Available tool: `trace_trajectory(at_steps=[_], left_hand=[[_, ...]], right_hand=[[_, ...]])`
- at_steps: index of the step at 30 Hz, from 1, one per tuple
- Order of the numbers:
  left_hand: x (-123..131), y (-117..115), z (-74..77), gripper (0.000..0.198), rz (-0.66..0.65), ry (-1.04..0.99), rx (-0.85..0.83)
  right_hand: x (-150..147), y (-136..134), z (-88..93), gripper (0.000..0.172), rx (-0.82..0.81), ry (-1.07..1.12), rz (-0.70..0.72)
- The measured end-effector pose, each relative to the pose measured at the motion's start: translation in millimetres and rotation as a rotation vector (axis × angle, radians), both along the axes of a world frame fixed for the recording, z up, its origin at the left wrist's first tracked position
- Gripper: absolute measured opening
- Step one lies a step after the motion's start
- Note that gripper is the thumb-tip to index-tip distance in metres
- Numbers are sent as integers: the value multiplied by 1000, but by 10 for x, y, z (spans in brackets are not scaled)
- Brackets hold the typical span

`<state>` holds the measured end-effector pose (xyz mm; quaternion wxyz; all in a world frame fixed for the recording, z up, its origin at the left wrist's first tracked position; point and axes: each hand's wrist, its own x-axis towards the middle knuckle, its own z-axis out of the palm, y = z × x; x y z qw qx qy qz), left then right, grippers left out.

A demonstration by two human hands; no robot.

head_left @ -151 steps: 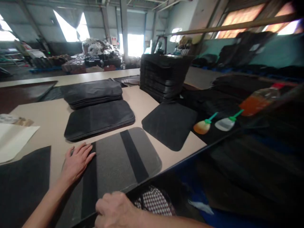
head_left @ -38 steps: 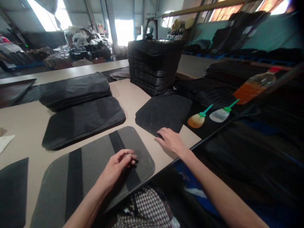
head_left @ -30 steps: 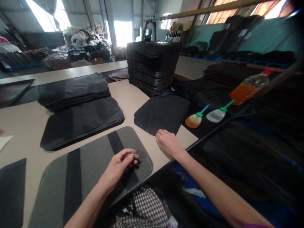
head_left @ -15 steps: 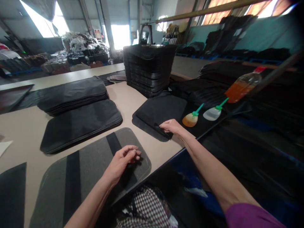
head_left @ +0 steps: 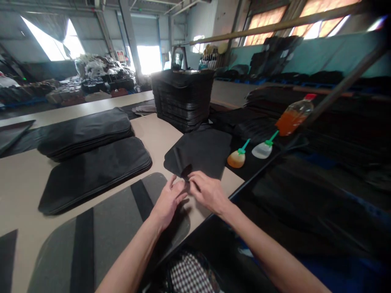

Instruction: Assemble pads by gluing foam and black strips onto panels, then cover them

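Observation:
My right hand (head_left: 209, 191) pinches the near edge of a thin black sheet (head_left: 204, 148), and that edge is bent up. Close against it, my left hand (head_left: 171, 199) has its thumb and fingers closed at the same edge, partly hiding the grip. More black sheets seem to lie flat beneath the lifted one. Below my left forearm and hand rests a grey rounded panel (head_left: 116, 219) with two black strips across it.
Two low stacks of black rounded panels, a nearer stack (head_left: 97, 171) and a farther stack (head_left: 88, 132), lie left on the pale table (head_left: 159, 136). A tall black stack (head_left: 183, 99) stands behind. At right are an amber squeeze bottle (head_left: 236, 159), a clear squeeze bottle (head_left: 262, 151) and a red-capped bottle (head_left: 290, 120).
My left hand has moved up and right from above the grey panel to the black sheet's edge. My right hand has moved left, bending that edge up. The view has shifted slightly.

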<state>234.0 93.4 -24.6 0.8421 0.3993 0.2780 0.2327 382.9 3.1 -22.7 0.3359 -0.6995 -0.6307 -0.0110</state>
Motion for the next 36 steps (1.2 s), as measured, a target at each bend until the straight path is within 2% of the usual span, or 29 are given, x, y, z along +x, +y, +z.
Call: trace_trajectory(at_steps=[3,5,6,8,9,11,13,16,20,24,28,32,36], left_hand=[[46,-21,-13,67,61,16,19],[16,-26,-35,59,121,69,40],[-14,-29,-43,58,144,88,42],[-91,-42,-43,60,153,105,40],[-134,-55,-32,60,142,105,40],[-222,-93,4,61,119,96,43],[-303,-141,44,60,103,92,39],[-404,-199,67,61,97,107,35],[-490,-203,4,62,104,140,45],[-548,-180,-38,61,109,149,66],[-716,-176,38,59,117,141,117],[-1141,-117,146,58,193,190,192],[-1763,2,239,61,361,380,242]], right_hand=[[-275,-115,-25,25,-46,-117,145],[-260,-110,6,30,-135,-81,202],[-178,-73,32,35,-193,-56,169],[122,72,81,38,-295,-26,-23],[323,174,96,34,-311,-28,-148],[770,409,92,25,-323,-42,-314],[1193,640,44,28,-368,-61,-440],[1644,902,-73,35,-480,-72,-538],[1905,1082,-191,34,-601,-63,-551],[1968,1106,-176,31,-610,-13,-510],[1931,914,-1,29,-428,19,-450],[1748,542,236,35,-227,108,-356],[1330,225,353,47,-91,262,-233]])
